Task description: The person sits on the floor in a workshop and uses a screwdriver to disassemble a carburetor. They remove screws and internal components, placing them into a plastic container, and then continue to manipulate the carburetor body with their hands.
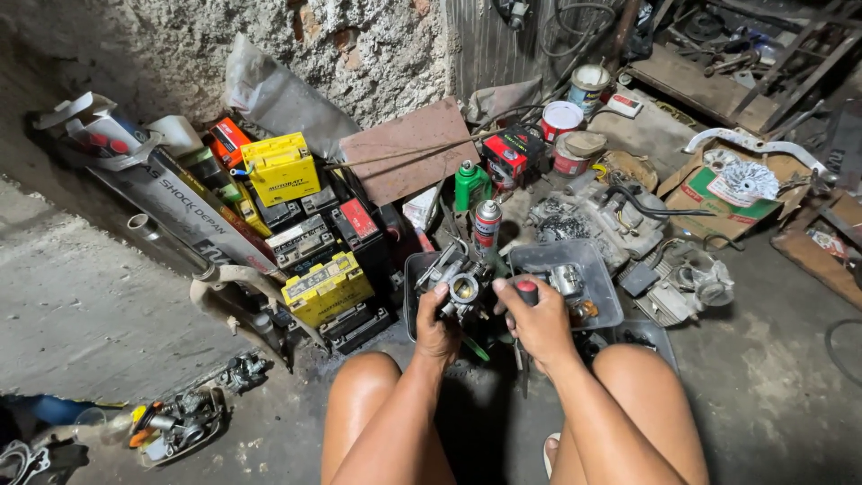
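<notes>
we sit low with our bare knees apart over the concrete floor. between them our left hand wraps its fingers around the lower side of a metal carburetor, holding it up just above the knees, its round bore facing us. our right hand is closed in a fist on a screwdriver with a red and black handle, thumb on top, just beside the carburetor. right behind the hands sit two grey plastic trays with small metal parts in them. past those stand a red and silver spray can and a green spray can. to the left, yellow and black batteries are stacked against the rough wall. to the right lies an engine block, and farther back, paint tins.
</notes>
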